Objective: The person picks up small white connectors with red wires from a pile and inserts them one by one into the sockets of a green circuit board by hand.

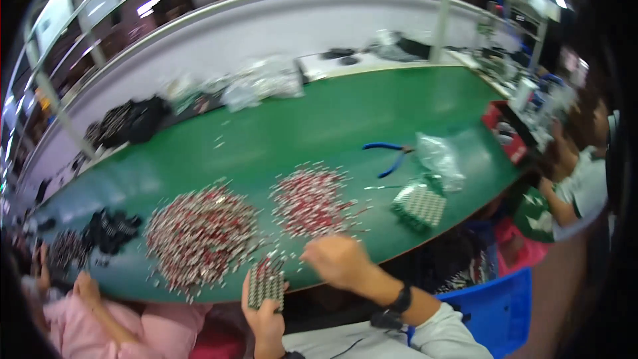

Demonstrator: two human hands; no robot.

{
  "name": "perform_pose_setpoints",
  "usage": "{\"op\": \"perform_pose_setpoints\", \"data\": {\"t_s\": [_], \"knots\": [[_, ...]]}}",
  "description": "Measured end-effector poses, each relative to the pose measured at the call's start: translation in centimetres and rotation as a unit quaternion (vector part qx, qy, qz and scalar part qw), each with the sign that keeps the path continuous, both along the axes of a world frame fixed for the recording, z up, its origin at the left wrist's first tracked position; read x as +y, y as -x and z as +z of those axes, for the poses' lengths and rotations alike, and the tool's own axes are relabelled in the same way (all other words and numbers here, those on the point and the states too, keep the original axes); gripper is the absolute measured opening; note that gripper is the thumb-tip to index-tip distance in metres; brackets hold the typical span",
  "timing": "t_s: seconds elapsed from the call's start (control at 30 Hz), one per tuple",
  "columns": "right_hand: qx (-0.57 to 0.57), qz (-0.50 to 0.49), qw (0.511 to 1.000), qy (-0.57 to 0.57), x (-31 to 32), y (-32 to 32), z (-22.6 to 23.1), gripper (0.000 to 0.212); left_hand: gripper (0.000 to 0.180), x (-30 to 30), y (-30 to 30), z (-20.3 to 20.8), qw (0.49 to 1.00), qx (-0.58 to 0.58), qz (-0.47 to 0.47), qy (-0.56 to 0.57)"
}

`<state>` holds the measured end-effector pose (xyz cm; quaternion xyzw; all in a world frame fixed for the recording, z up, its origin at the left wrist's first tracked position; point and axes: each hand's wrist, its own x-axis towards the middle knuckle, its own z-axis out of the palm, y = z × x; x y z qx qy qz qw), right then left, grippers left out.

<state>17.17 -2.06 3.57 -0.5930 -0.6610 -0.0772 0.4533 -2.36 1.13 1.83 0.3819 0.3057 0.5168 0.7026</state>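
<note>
Surface (399, 103): solid green. Big pile (199, 236): red and silvery-white, speckled all over. Smaller pile (311, 201): same mix, the red showing strongly. Block (267, 287): regular grid of pale silvery dots on darker ground, red bits at the top end. Packet (420, 205): pale dots in rows, green edges. Pliers (392, 165): blue handles. Plastic bag (440, 159): clear, whitish glare. Dark parts (111, 229): black. Bin (517, 312): plain blue. Box (493, 118): red. Wristband (401, 298): black. Co-worker's clothing (169, 326): pink.
</note>
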Motion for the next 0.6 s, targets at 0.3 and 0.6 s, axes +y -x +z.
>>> {"op": "perform_pose_setpoints", "data": {"t_s": [0.3, 0.6], "knots": [[0.005, -0.104, 0.974, 0.202, 2.0, -5.8, -1.4, 0.018, 0.072, 0.2, 0.8, -1.9, 0.996, 0.013, -0.090, -0.019], [0.108, -0.022, 0.980, 0.166, 4.2, -5.9, -0.9, 0.019, 0.075, 0.6, 3.3, -1.3, 0.998, 0.035, -0.054, 0.012]]}}
